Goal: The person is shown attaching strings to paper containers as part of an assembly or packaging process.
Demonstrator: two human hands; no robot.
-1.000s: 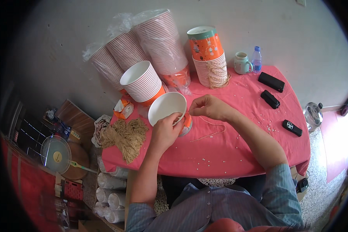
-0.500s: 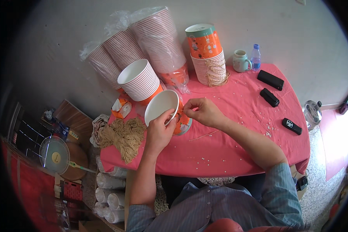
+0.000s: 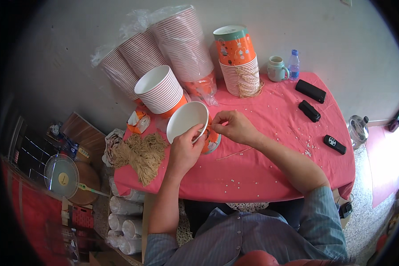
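A paper bucket (image 3: 186, 116), white inside with an orange printed outside, leans toward the left at the table's middle. My left hand (image 3: 187, 150) is closed on its near rim, the thumb and fingers on either side of the wall. Beside the bucket's right wall, my right hand (image 3: 236, 128) is pinched at the fingertips; whatever sits between them is too small to make out. A thin piece of cord (image 3: 235, 154) lies on the cloth just below that hand. Left of my left hand lies a tan bundle of cords (image 3: 142, 155).
Nested paper buckets (image 3: 160, 95) and plastic-wrapped stacks (image 3: 181, 44) stand along the wall. Another stack (image 3: 239, 77) has cords hanging over it. A mug (image 3: 275, 69), a bottle (image 3: 293, 66), black devices (image 3: 310, 91) and scattered white beads (image 3: 308, 148) are on the pink tablecloth (image 3: 270, 173).
The bucket's rim has shifted slightly up and to the right along with my left hand. My right hand stays pinched beside the bucket, with its fingertips a little nearer the wall.
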